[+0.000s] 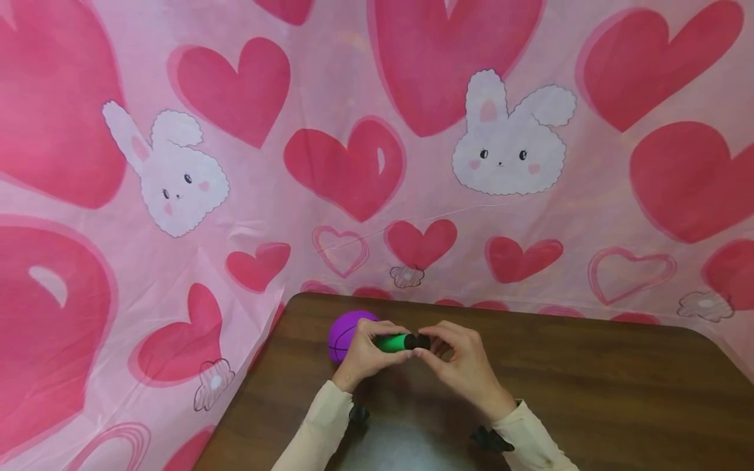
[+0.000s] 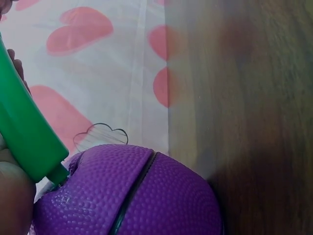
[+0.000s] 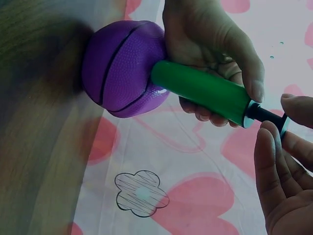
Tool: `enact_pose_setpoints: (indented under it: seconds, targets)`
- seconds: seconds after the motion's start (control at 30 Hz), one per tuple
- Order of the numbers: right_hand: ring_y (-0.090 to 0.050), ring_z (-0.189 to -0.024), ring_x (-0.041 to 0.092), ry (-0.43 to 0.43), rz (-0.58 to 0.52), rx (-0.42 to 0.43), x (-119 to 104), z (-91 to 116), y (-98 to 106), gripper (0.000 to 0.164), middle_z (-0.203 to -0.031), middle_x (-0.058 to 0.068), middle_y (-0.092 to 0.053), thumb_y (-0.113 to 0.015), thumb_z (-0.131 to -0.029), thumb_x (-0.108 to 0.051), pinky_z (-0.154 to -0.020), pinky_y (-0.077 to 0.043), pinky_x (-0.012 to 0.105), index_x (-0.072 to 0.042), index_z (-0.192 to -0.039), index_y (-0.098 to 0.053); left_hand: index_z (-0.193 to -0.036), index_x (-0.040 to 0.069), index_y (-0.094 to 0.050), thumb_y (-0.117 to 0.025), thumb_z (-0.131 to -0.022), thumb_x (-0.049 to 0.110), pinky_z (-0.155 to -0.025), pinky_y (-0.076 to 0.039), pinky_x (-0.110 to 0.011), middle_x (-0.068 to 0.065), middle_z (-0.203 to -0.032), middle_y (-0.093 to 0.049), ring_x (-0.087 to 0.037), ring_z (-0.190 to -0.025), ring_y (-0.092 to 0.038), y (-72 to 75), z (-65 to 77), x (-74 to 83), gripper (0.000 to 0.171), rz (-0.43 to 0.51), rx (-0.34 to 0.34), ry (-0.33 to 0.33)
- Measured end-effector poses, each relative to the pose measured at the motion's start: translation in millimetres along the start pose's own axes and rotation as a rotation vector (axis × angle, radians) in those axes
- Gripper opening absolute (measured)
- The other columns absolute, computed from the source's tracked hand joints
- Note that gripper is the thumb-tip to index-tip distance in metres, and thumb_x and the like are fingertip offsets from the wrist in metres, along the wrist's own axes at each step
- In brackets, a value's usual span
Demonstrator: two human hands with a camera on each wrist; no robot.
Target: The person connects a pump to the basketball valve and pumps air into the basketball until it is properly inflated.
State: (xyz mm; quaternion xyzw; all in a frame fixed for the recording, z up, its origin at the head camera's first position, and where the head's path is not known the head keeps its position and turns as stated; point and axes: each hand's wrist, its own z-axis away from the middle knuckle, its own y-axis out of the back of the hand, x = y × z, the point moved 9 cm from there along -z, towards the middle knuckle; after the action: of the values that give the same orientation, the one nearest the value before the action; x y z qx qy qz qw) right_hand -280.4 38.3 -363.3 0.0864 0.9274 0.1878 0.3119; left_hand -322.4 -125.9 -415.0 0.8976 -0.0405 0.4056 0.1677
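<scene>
A green hand pump with a black plunger handle reaches from a purple ball to my right hand. My left hand grips the green barrel, thumb along one side and fingers round the other. My right hand pinches the black handle between thumb and fingers; a short length of the black rod shows between handle and barrel. In the left wrist view the pump's narrow green end meets a dent in the pebbled purple surface. Whether a needle sits inside the ball is hidden.
The ball rests on a dark brown wooden table. Behind and to the left of it hangs a pink sheet printed with hearts and rabbits. Black wrist straps show at both sleeves.
</scene>
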Motion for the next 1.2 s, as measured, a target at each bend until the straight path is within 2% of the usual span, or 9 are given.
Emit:
enact_pose_setpoints:
  seconds: [0.3, 0.67, 0.87, 1.2]
  targets:
    - [-0.063, -0.067, 0.004, 0.011, 0.011, 0.020, -9, -4, 21, 0.035, -0.085, 0.001, -0.074, -0.092, -0.073, 0.002, -0.061, -0.058, 0.017, -0.009, -0.103, -0.078, -0.102, -0.001, -0.081, -0.088, -0.079, 0.002, -0.065, -0.060, -0.028, -0.018, -0.091, -0.079, -0.006, -0.078, -0.070, 2.2, -1.2, -0.7, 0.024, 0.019, 0.015, -0.004]
    - [-0.060, -0.069, 0.002, 0.095, 0.020, 0.131, -31, -13, 60, 0.039, -0.078, 0.002, -0.070, -0.089, -0.066, 0.011, -0.064, -0.056, 0.013, -0.004, -0.101, -0.078, -0.102, -0.001, -0.081, -0.088, -0.079, 0.003, -0.065, -0.060, -0.027, -0.019, -0.091, -0.079, -0.005, -0.078, -0.070, 11.1, 1.9, -5.2, 0.025, 0.007, 0.058, 0.002]
    - [-0.059, -0.069, 0.000, 0.087, 0.028, 0.130, -33, -14, 64, 0.039, -0.077, 0.001, -0.069, -0.089, -0.067, 0.011, -0.065, -0.056, 0.013, -0.004, -0.101, -0.078, -0.103, 0.001, -0.081, -0.089, -0.078, 0.005, -0.066, -0.060, -0.027, -0.018, -0.093, -0.080, -0.005, -0.079, -0.070, 12.1, 3.0, -5.5, 0.026, -0.001, 0.060, 0.026]
    - [-0.060, -0.070, 0.002, 0.074, 0.014, 0.147, -29, -15, 62, 0.039, -0.079, 0.002, -0.069, -0.088, -0.068, 0.012, -0.065, -0.055, 0.012, -0.005, -0.102, -0.078, -0.103, 0.001, -0.081, -0.095, -0.072, 0.004, -0.071, -0.062, -0.030, -0.017, -0.093, -0.080, -0.007, -0.082, -0.073, 14.2, 2.4, -6.3, 0.034, -0.007, 0.077, 0.051]
